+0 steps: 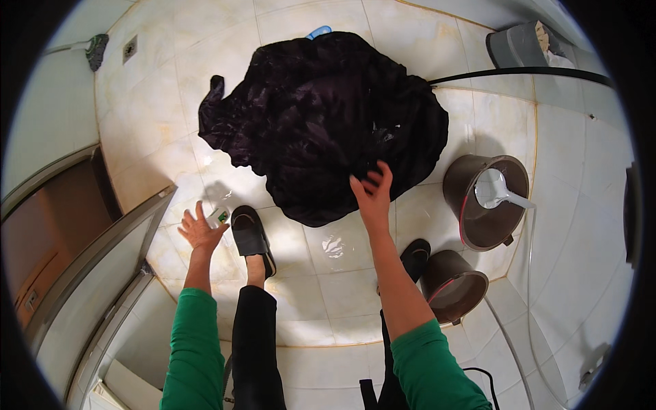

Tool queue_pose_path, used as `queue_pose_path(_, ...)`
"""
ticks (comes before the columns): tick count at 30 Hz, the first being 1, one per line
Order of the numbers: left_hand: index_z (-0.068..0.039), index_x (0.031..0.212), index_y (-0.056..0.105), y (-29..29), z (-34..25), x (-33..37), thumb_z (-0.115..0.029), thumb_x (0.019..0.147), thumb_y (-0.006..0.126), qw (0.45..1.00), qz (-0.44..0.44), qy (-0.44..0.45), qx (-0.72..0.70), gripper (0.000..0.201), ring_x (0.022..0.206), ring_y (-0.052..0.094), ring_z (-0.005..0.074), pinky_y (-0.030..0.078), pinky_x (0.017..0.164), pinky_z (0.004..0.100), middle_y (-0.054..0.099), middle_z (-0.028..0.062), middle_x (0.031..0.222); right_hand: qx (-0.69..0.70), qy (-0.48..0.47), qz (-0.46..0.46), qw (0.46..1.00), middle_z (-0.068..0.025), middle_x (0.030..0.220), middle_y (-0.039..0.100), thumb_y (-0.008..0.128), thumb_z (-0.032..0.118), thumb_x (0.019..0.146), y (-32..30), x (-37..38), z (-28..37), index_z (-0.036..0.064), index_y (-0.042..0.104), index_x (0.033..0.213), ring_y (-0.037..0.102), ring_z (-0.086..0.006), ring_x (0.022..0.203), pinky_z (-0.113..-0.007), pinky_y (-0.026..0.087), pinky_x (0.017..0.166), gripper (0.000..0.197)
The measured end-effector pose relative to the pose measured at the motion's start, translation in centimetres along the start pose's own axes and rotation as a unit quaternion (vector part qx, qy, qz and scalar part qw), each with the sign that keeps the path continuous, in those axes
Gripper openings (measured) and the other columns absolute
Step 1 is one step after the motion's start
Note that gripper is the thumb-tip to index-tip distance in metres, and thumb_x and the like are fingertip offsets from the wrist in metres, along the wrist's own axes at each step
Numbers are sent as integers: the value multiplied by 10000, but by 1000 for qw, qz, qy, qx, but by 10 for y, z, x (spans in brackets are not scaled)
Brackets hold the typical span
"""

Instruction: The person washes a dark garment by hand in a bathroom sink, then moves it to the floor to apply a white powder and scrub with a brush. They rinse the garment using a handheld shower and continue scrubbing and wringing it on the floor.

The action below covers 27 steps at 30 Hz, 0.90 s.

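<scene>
A large dark purple-black piece of wet-looking cloth lies bunched on the tiled floor in front of me. My right hand is over its near edge, fingers apart and slightly curled, with nothing visible in them. Whether the fingertips touch the cloth I cannot tell. My left hand is spread open to the left of my left shoe. Close by its thumb and forefinger is a small white item with a green mark, partly covered by the hand. A blue object peeks out behind the cloth's far edge.
Two brown buckets stand at right, a larger one with a white shower head in it and a smaller one. A grey bin is at far right, a door frame at left. My black shoe is near the cloth.
</scene>
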<state>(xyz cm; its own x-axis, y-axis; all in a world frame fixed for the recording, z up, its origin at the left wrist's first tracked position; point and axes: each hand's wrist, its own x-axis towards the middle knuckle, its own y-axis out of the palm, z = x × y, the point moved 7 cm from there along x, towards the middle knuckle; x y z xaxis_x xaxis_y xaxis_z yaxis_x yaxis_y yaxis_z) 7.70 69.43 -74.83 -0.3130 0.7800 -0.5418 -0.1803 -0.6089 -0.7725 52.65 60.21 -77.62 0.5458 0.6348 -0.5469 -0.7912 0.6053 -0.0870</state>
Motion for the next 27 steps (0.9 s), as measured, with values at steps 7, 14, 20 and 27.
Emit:
queue_pose_path(7,-205,1471,334,88,45,29,-256,725,857,988,17,41,-146,912,1046,614,406,538,866,472,490,197,1247,-105,-10,-176,979,-326,1376,361,789,255,827,78,63,19,100,236,1537,491,-445,1197,-476,442,1025,913)
queue_pose_path(14,-182,1475,360,119,87,37,-193,688,865,986,21,69,-152,935,1075,593,415,508,915,489,515,204,1233,-245,-118,-83,959,-278,1232,488,613,85,904,86,33,15,73,324,1497,554,-442,1112,-451,477,965,660)
queue_pose_path(20,-170,1529,311,40,43,36,-261,670,884,991,-89,89,-48,1037,1207,494,484,438,1020,498,444,271,1364,-257,-139,10,956,-233,1104,538,595,-13,831,25,-22,-8,14,537,1301,552,-406,994,-432,470,869,475)
queue_pose_path(27,-118,1491,404,-75,-158,12,-318,736,868,845,-185,407,-294,909,1311,425,409,359,1106,460,422,232,1428,-273,-113,55,954,-188,1011,525,582,-50,789,-47,-59,-17,11,574,1213,548,-381,916,-395,475,790,429)
